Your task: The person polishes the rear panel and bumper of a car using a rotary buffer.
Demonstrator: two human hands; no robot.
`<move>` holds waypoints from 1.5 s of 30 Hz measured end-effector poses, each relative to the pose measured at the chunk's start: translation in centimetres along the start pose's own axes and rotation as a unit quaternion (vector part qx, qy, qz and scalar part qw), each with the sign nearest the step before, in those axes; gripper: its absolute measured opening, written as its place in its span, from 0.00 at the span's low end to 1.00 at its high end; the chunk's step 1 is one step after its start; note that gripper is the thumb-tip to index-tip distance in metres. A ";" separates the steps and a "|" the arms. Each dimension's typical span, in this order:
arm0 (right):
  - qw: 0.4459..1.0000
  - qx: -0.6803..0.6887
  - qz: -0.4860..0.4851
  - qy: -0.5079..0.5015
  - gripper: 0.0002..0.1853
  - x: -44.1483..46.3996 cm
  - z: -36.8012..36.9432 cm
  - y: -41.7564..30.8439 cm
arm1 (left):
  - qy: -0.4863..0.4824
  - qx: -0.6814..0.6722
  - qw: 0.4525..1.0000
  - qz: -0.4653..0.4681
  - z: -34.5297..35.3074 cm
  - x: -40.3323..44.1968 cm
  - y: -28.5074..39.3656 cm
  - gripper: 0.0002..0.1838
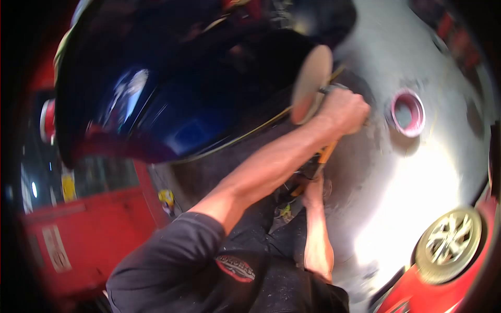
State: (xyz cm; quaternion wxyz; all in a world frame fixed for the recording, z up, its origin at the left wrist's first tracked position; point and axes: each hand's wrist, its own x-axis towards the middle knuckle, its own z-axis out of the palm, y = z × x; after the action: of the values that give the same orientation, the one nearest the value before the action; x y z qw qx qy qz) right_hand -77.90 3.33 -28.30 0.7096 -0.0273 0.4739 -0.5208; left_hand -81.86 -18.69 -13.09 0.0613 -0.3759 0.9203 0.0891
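Observation:
A polisher (324, 155) with a yellow and dark body is held in front of the dark blue glossy car panel (209, 99). Its round tan pad (312, 83) is tilted on edge beside the panel's lower right edge; whether they touch I cannot tell. My left hand (344, 110) is wrapped round the front of the polisher, close to the pad. Lower down, my right hand (313, 191) grips the rear of the tool, its fingers partly hidden by the body. My left forearm crosses in front of the panel's edge.
A pink and white round container (408, 113) stands on the grey floor (386, 177). At the lower right is a red car with a wheel (450, 242). A red cabinet or vehicle (94, 235) fills the lower left, near a small yellow object (166, 198).

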 end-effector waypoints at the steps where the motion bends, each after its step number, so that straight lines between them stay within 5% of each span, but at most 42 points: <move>1: 0.998 -0.051 -0.015 0.027 0.38 0.1 -0.6 -1.6 | 0.024 -0.014 1.000 -0.008 -0.5 0.1 0.2 0.08; 7: 0.976 -0.194 -0.086 0.052 0.55 -3.0 -6.7 -1.5 | 0.019 -0.150 0.989 -0.009 0.5 -5.2 2.4 0.06; 12: 0.924 -0.367 -0.085 0.065 0.57 -3.5 -17.2 4.4 | -0.027 -0.312 0.950 -0.013 4.4 -11.3 3.6 0.12; 18: 0.907 -0.418 -0.053 -0.015 0.59 -7.1 -21.6 6.8 | -0.156 -0.358 0.908 -0.149 6.6 -18.7 4.5 0.13; 22: 0.818 -0.575 0.021 -0.026 0.54 -7.4 -21.7 7.7 | -0.167 -0.393 0.870 -0.245 10.8 -22.2 4.1 0.13; 26: 0.835 -0.523 0.143 -0.094 0.54 -6.5 -20.6 8.5 | -0.170 -0.413 0.827 -0.340 13.9 -25.7 3.0 0.14; 39: 0.811 -0.527 0.207 -0.149 0.59 -5.7 -20.0 7.4 | -0.166 -0.446 0.793 -0.380 15.1 -28.4 2.9 0.16; 45: 0.852 -0.414 0.229 -0.227 0.61 -4.3 -21.2 7.3 | -0.141 -0.464 0.791 -0.373 13.2 -29.0 2.6 0.15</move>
State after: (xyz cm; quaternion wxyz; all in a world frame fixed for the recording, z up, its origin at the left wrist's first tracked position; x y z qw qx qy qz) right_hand -87.55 19.59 -41.08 0.8195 -0.3264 0.4644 -0.0789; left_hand -62.50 5.69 -20.45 0.0372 -0.6565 0.5382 0.5273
